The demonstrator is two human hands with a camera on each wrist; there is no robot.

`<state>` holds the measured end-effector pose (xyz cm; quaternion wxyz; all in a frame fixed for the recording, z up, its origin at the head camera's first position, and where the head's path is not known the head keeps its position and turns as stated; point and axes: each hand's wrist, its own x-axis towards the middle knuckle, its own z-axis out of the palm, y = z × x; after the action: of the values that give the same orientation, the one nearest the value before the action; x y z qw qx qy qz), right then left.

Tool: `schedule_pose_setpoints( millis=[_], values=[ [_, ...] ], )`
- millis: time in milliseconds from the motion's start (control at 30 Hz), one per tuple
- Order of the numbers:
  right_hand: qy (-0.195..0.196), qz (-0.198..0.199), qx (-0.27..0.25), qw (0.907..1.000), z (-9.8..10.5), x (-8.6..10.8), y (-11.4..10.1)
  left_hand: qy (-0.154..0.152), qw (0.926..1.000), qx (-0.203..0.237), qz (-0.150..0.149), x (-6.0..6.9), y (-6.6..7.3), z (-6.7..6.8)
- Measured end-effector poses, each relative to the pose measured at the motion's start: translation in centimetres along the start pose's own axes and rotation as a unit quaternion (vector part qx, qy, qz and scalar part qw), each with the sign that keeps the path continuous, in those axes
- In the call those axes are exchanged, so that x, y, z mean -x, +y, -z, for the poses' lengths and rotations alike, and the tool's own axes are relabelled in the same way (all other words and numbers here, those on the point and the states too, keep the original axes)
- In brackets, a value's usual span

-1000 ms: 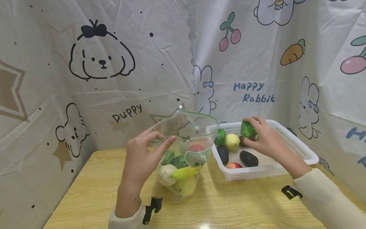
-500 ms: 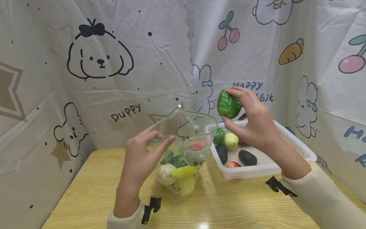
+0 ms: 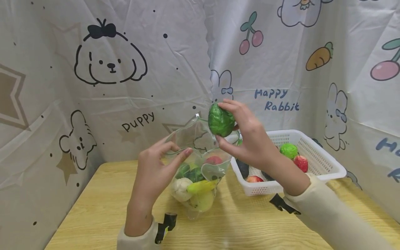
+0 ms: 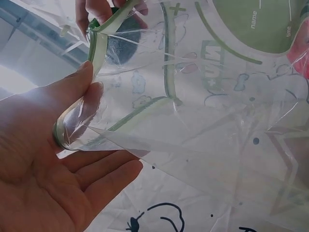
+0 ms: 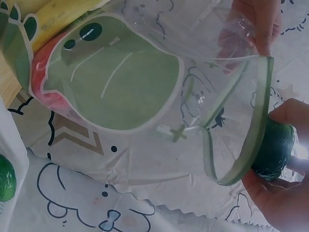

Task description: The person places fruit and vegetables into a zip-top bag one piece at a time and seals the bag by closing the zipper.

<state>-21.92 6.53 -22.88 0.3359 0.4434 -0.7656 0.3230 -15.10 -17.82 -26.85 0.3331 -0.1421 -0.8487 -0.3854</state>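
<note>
My left hand (image 3: pixel 157 173) pinches the rim of a clear zip bag (image 3: pixel 200 152) between thumb and fingers, and the bag's mouth gapes. Inside the bag sit a yellow banana (image 3: pixel 201 188), a whitish round vegetable (image 3: pixel 181 189), a pale yellow-green round fruit (image 3: pixel 202 201), several green pieces and a red-pink item (image 3: pixel 214 160). My right hand (image 3: pixel 250 139) holds a wrinkled, glossy dark green vegetable (image 3: pixel 221 120) by its sides, at the bag's mouth. In the right wrist view this green vegetable (image 5: pixel 273 153) shows right beside the green-edged rim.
A white perforated basket (image 3: pixel 335 172) stands to the right on the wooden table (image 3: pixel 103 201). It holds a light green round item (image 3: pixel 289 150), a red fruit (image 3: pixel 301 163), a red-yellow fruit (image 3: pixel 254 179) and dark items partly hidden by my arm. Printed cloth (image 3: pixel 175 86) hangs behind.
My right hand has lifted the wrinkled green vegetable out of the basket and carried it left to the bag's mouth. The left hand has stayed on the rim.
</note>
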Motion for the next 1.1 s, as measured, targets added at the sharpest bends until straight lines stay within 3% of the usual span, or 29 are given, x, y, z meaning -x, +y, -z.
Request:
schedule_pose_setpoints(
  millis=[300,1100],
  values=[
    [-0.022,-0.007,-0.019,0.9996,-1.1,0.38,0.26,0.001,0.9998,-0.003,-0.02,-0.14,-0.06,-0.14],
    [-0.05,-0.005,-0.023,0.9985,-1.1,0.93,0.28,0.006,0.9994,-0.012,-0.032,-0.26,0.01,-0.33]
  ],
)
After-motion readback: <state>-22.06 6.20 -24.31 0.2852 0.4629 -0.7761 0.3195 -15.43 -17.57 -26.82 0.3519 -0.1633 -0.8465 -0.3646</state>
